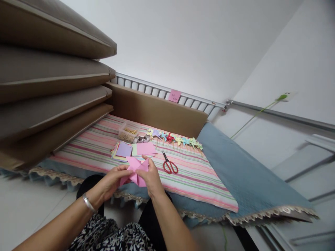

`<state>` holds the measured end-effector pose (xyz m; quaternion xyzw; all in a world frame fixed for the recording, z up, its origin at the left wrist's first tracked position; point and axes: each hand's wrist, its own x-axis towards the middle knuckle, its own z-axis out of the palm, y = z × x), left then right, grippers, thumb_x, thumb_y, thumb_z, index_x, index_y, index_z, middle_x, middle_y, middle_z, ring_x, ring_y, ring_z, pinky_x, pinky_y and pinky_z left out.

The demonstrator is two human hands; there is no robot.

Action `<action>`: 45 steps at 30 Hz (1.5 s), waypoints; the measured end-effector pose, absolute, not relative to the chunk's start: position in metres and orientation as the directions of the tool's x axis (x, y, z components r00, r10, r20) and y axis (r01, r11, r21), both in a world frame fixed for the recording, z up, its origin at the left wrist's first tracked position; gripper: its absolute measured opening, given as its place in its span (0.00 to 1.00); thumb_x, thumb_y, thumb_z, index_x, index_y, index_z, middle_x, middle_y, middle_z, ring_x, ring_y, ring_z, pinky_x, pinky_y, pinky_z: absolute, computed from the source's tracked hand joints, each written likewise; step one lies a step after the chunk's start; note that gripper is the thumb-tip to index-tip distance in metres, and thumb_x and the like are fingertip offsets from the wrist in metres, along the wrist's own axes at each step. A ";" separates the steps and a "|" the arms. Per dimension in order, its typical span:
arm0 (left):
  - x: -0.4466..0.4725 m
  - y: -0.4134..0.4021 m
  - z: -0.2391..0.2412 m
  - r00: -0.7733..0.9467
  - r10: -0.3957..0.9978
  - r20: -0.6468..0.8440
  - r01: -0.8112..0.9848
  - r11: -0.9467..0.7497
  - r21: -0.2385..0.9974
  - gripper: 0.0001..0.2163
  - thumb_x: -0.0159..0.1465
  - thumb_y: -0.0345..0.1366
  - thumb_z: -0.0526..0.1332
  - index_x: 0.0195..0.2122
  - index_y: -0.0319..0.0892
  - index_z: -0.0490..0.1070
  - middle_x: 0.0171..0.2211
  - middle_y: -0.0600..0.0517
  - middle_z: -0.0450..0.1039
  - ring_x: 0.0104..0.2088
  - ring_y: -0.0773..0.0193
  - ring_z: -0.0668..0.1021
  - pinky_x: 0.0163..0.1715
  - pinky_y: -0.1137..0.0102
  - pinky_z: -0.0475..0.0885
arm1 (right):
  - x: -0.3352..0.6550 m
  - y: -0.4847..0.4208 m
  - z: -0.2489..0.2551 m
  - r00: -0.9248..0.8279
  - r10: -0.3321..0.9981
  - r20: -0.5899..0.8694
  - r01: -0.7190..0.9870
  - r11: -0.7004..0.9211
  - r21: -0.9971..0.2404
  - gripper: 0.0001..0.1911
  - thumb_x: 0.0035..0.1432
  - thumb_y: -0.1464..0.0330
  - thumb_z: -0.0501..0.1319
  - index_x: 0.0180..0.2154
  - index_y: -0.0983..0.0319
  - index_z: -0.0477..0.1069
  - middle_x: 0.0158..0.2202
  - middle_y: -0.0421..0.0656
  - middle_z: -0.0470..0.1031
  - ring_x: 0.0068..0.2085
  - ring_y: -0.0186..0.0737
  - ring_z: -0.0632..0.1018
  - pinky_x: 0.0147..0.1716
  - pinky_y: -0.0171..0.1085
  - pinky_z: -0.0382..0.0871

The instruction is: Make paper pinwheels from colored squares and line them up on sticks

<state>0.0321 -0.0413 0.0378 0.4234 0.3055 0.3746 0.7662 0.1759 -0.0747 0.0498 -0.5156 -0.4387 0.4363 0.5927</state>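
Between my two hands is a pink paper pinwheel (pixel 138 177), its corners partly folded in toward the middle. My left hand (pixel 117 177) grips its left side, thumb near the centre. On the other side, my right hand (pixel 149 176) pinches the paper with the thumb close to the middle. Just beyond lie a stack of coloured paper squares with a purple sheet (pixel 124 150) on top and another stack topped by a pink sheet (pixel 146 148). Red-handled scissors (pixel 169 164) rest to the right, blades pointing away from me.
Behind the paper stand a clear plastic box of thin sticks (pixel 127 133) and a small container of metallic bits (pixel 141 139). A row of finished pinwheels (pixel 178 140) lies on the striped cloth (pixel 193 181). Stacked cushions (pixel 57 69) rise at the left.
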 end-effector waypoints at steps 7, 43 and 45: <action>0.034 -0.037 0.027 0.442 0.891 -0.101 -0.252 0.231 0.940 0.10 0.47 0.38 0.69 0.27 0.37 0.76 0.25 0.51 0.75 0.27 0.65 0.74 0.33 0.71 0.66 | 0.165 -0.070 0.041 0.281 0.958 0.056 -0.106 0.089 -0.990 0.33 0.37 0.72 0.64 0.49 0.62 0.63 0.36 0.41 0.75 0.34 0.41 0.75 0.34 0.35 0.69; 0.026 -0.040 0.044 0.355 0.932 -0.070 -0.110 0.116 0.987 0.06 0.44 0.35 0.65 0.17 0.39 0.70 0.15 0.56 0.66 0.20 0.69 0.64 0.25 0.73 0.58 | 0.170 -0.079 0.041 0.112 0.983 0.148 0.233 0.118 -0.965 0.09 0.47 0.65 0.63 0.20 0.63 0.71 0.18 0.36 0.68 0.23 0.33 0.68 0.25 0.31 0.62; 0.026 -0.041 0.045 0.351 0.935 -0.058 -0.093 0.096 0.991 0.08 0.44 0.37 0.65 0.17 0.39 0.70 0.15 0.56 0.66 0.20 0.68 0.64 0.25 0.72 0.57 | 0.170 -0.079 0.041 0.126 0.981 0.148 0.255 0.112 -0.960 0.09 0.46 0.65 0.63 0.19 0.63 0.71 0.18 0.36 0.68 0.23 0.34 0.68 0.25 0.31 0.62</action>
